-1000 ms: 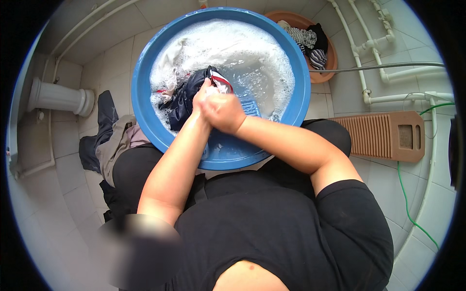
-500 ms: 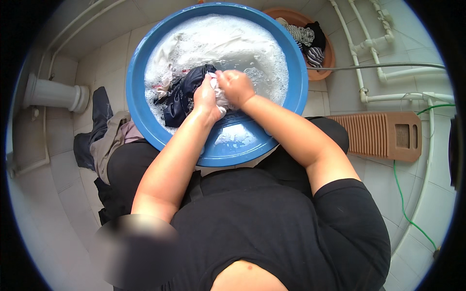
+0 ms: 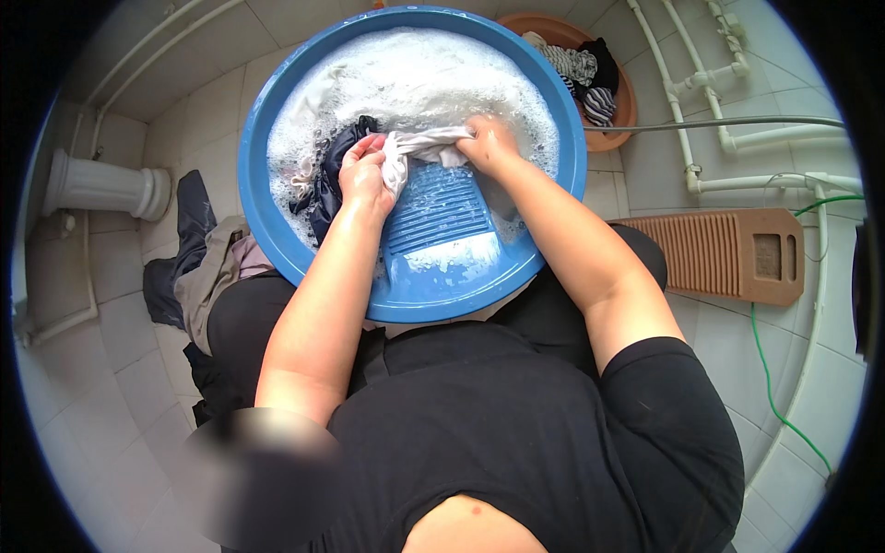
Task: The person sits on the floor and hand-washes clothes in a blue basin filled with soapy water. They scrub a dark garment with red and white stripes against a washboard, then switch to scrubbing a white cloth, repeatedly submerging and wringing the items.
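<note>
Both hands (image 3: 366, 177) (image 3: 491, 146) tight on white cloth (image 3: 429, 144), its long axis left to right.

Peripheral items around me
On my right: brown ridged board (image 3: 701, 256), white pipes (image 3: 751, 183), orange basin (image 3: 604, 140) holding clothes (image 3: 573, 66). On my left: white pedestal (image 3: 111, 186) near dark and grey garments (image 3: 205, 267).

White cloth (image 3: 429, 145), wet, twisted, stretches between left hand (image 3: 365, 175) and right hand (image 3: 489, 146), over ribbed slope (image 3: 440, 219) of blue basin (image 3: 572, 161). Navy cloth (image 3: 330, 177) lies crumpled beside left hand; join unclear.
</note>
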Action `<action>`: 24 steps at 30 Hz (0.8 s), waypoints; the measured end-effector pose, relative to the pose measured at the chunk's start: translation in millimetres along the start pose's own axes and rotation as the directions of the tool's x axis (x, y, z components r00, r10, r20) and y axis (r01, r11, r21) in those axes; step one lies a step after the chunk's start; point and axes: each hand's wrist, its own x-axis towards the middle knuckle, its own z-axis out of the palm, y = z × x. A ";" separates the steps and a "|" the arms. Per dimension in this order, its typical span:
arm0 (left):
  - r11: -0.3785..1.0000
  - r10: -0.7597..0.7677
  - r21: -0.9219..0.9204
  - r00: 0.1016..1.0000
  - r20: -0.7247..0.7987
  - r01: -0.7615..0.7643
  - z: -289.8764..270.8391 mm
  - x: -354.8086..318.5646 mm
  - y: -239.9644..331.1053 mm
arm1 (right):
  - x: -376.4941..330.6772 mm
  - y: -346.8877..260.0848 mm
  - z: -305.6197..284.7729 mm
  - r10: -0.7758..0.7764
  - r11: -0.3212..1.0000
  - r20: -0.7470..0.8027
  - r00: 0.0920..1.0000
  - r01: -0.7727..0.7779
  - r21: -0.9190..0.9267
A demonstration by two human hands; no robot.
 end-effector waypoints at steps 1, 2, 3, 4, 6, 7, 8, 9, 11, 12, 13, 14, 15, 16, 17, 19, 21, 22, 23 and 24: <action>0.999 -0.016 -0.034 1.000 0.018 0.016 0.0 0.9 -0.9 | 1.5 0.7 3.9 0.003 1.000 -0.123 0.992 -0.004 -0.014; 0.997 -0.027 -0.070 0.999 0.033 0.029 -3.7 3.4 -3.4 | -1.9 -16.7 3.4 0.006 0.984 -0.103 0.995 0.012 0.176; 0.993 -0.045 -0.102 0.997 0.058 0.051 -3.8 6.5 -7.5 | -2.3 -20.5 19.6 -0.028 0.923 -0.176 0.984 0.093 0.375; 0.987 -0.092 -0.122 0.987 0.134 0.109 -6.9 13.1 -12.1 | -3.1 -24.0 35.5 -0.045 0.816 -0.257 0.965 0.184 0.548; 0.964 -0.158 -0.168 0.954 0.255 0.205 -24.5 27.0 -13.5 | -35.3 -73.1 29.5 -0.261 0.883 -0.397 0.880 0.384 0.271; 0.963 -0.202 -0.147 0.965 0.168 0.227 -21.9 26.0 -14.4 | -51.9 -89.2 27.9 -0.416 0.853 -0.341 0.843 0.492 0.174; 0.943 -0.232 -0.163 0.925 0.300 0.289 -32.9 29.8 -12.1 | -67.3 -103.1 25.8 -0.557 0.799 -0.269 0.786 0.595 0.084; 0.941 -0.274 -0.117 0.919 0.285 0.317 -30.4 25.5 -6.3 | -81.6 -116.6 22.7 -0.634 0.722 -0.250 0.732 0.676 0.147; 0.942 -0.320 -0.038 0.928 0.191 0.333 -15.8 3.4 10.8 | -96.5 -129.2 18.7 -0.736 0.585 -0.258 0.626 0.780 0.222; 0.923 -0.333 -0.096 0.897 0.292 0.373 -19.8 5.4 4.8 | -98.8 -130.8 17.8 -0.764 0.535 -0.281 0.581 0.813 0.230; 0.897 -0.334 -0.150 0.859 0.389 0.416 -28.1 9.6 -5.4 | -95.1 -127.9 16.7 -0.753 0.553 -0.313 0.579 0.814 0.177; 0.865 -0.325 -0.194 0.811 0.486 0.463 -31.3 10.9 -9.8 | -88.1 -123.2 18.8 -0.715 0.603 -0.390 0.580 0.794 0.074; 0.705 -0.394 -0.103 0.508 0.766 0.701 -26.3 -1.5 0.6 | -74.5 -111.7 24.6 -0.607 0.733 -0.393 0.691 0.677 0.060; 0.838 -0.345 -0.130 0.699 0.627 0.530 -20.4 -4.4 -9.3 | -58.8 -98.1 31.7 -0.483 0.839 -0.396 0.781 0.542 0.044; 0.936 -0.279 -0.070 0.847 0.453 0.346 -12.2 -8.2 -18.5 | -43.3 -83.8 35.4 -0.357 0.880 -0.431 0.829 0.453 0.142; 0.927 -0.345 -0.099 0.926 0.154 0.362 12.4 -32.9 -10.6 | -39.7 -71.2 31.6 -0.256 0.938 -0.406 0.877 0.327 0.113; 0.902 -0.388 -0.064 0.867 0.312 0.427 -10.3 -21.2 -9.1 | -57.4 -89.0 34.4 -0.390 0.885 -0.384 0.837 0.456 0.094; 0.888 -0.407 -0.045 0.828 0.386 0.457 -22.9 -15.5 -7.3 | -70.0 -99.4 35.9 -0.456 0.851 -0.369 0.810 0.518 0.086; 0.879 -0.377 -0.094 0.803 0.462 0.467 -21.4 -19.7 4.0 | -83.4 -110.7 31.6 -0.583 0.761 -0.378 0.719 0.647 0.059; 0.907 -0.360 -0.114 0.888 0.287 0.405 -25.6 -5.1 -6.9 | -90.3 -117.9 27.6 -0.615 0.751 -0.302 0.728 0.658 0.054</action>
